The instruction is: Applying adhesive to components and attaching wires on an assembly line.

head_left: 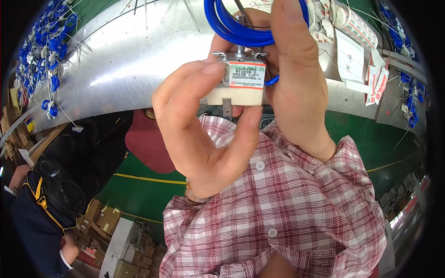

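Close in front of me is a small thermostat (242, 82), a white block with a metal top, a printed label and a flat metal terminal below. My left hand (199, 125) grips it between thumb and fingers from the left and underneath. A coil of blue tubing (245, 34) lies over the thermostat's top end. My right hand (296, 78) is closed around that coil, its thumb up along the right side. Part of the right fingers is hidden behind the coil and the thermostat.
A shiny metal workbench (125, 60) spans the far side. Many blue coiled parts (55, 44) lie at its left, more (410, 99) at the right edge. A tape roll (359, 28) and white paper (350, 58) lie back right. A person in dark clothing (60, 180) is at left.
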Available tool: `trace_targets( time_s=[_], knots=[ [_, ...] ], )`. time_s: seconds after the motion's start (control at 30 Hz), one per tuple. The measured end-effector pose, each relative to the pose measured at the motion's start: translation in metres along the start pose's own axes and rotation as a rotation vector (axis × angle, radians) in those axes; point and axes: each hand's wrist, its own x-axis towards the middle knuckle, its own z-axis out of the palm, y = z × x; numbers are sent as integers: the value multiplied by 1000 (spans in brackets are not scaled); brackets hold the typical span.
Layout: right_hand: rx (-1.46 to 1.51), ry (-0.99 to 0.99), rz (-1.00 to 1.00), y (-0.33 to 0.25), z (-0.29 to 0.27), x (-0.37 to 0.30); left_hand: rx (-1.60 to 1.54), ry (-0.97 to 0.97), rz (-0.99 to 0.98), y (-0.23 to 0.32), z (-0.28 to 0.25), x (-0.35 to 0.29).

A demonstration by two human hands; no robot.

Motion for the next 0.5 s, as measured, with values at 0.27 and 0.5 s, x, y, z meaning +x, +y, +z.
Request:
trace_targets(
  time_s=[0.27,0.5],
  knots=[
    [197,-126,177,15,0,18,45,133,26,-10,9,1],
    [586,-113,458,27,6,23,187,192,-141,-7,14,3]
  ],
)
